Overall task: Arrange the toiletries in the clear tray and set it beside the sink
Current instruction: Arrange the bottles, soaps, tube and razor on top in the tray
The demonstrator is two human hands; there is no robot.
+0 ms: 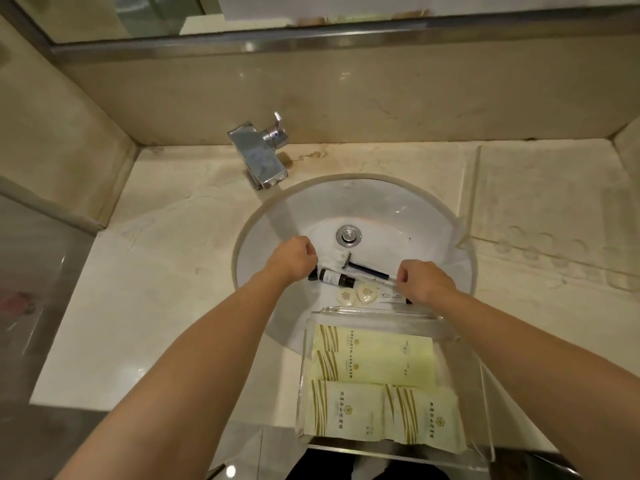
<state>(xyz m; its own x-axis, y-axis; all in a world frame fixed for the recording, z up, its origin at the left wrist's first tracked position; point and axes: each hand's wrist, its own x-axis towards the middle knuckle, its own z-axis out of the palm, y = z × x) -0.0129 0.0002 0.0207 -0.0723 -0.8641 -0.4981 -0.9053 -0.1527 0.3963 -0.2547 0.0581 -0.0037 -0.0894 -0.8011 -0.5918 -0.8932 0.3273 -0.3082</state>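
Toiletries lay loose in sink (398, 209): razor (363, 268), dark bottle (337, 279), two soaps (356, 295). Left hand (294, 259) fingers curled near the bottle cap, right hand (424, 280) pinching a thin white item; exact grip unclear. Clear tray (479, 393) with sachets (374, 358) overhung the front tabletop (156, 289) edge, likely for easy loading. Open room right of basin.

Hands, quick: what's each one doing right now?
Left hand: fingers curled at the small dark bottle; grip cannot be told.
Right hand: pinching a thin clear-wrapped item.
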